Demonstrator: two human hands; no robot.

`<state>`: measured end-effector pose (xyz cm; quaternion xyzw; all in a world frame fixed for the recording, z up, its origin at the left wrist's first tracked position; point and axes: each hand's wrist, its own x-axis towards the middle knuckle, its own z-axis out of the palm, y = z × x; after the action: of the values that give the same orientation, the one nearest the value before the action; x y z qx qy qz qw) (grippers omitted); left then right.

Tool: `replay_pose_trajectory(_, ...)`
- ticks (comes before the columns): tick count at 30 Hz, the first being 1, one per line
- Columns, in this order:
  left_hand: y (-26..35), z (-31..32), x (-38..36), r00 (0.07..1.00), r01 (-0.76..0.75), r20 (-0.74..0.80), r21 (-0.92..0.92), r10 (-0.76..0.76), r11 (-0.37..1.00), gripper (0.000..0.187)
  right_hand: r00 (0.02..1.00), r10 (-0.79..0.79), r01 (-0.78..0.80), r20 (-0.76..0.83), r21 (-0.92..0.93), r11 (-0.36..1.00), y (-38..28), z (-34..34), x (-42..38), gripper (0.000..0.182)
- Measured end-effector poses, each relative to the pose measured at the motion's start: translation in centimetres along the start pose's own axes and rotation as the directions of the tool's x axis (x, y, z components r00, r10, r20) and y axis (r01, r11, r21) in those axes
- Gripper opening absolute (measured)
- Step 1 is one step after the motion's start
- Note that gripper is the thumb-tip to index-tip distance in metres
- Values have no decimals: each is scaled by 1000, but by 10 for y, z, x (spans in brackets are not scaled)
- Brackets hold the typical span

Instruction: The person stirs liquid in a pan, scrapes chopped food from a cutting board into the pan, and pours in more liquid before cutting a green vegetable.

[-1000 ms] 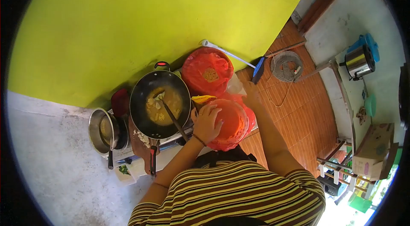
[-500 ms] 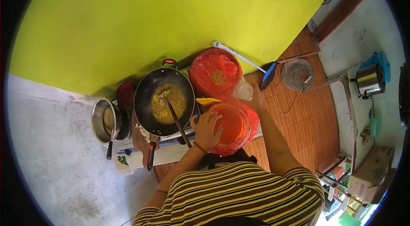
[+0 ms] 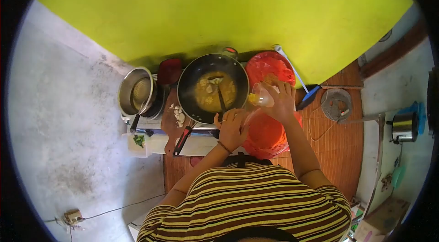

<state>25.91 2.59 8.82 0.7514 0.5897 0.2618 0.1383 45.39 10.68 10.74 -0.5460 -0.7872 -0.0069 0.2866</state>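
Observation:
A black wok (image 3: pixel 192 77) on the stove holds a yellowish liquid with pale pieces, and a ladle (image 3: pixel 222 98) rests in it. My left hand (image 3: pixel 232 127) is beside the wok's near right edge, between it and the red-lined tub (image 3: pixel 265 134); whether it holds the ladle's handle is unclear. In my right hand (image 3: pixel 280 104) is a translucent plastic container (image 3: pixel 263 95), tilted toward the wok, with something yellow at its mouth. Behind that hand stands a second red-lined container (image 3: pixel 270 63).
At the left are a steel pot (image 3: pixel 125 91) and a wooden cutting board (image 3: pixel 173 125) with pale chopped pieces, a red-and-black handle (image 3: pixel 183 140) beside it. A plastic tray (image 3: pixel 137 147) holds greens. A blue-headed brush (image 3: pixel 308 98) leans at the right.
My right hand has brought the translucent container from beyond the red-lined containers toward the wok. My left hand has moved from the near tub toward the wok. The view has shifted.

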Motion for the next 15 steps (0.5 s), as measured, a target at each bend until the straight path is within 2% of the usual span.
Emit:
replay_pose_trajectory(5, -26, -22, -16, 993, 114, 6, -13, -114, 993, 39, 991, 25, -13, 134, -91, 996, -36, 30, 13, 76)
replay_pose_trajectory(8, -42, -30, -26, 986, 168, 26, -33, -167, 985, 39, 993, -3, 20, 115, -149, 989, -47, 45, 16, 71)
replay_pose_trajectory(11, -61, -26, -37, 982, 187, 4, -57, -187, 981, 39, 977, 14, 23, 211, -169, 985, -60, 47, 20, 72)
replay_pose_trajectory(15, -59, -41, -41, 972, 234, 17, -1, -234, 972, 41, 979, -73, 120, 192, -248, 961, -70, 51, 25, 57)
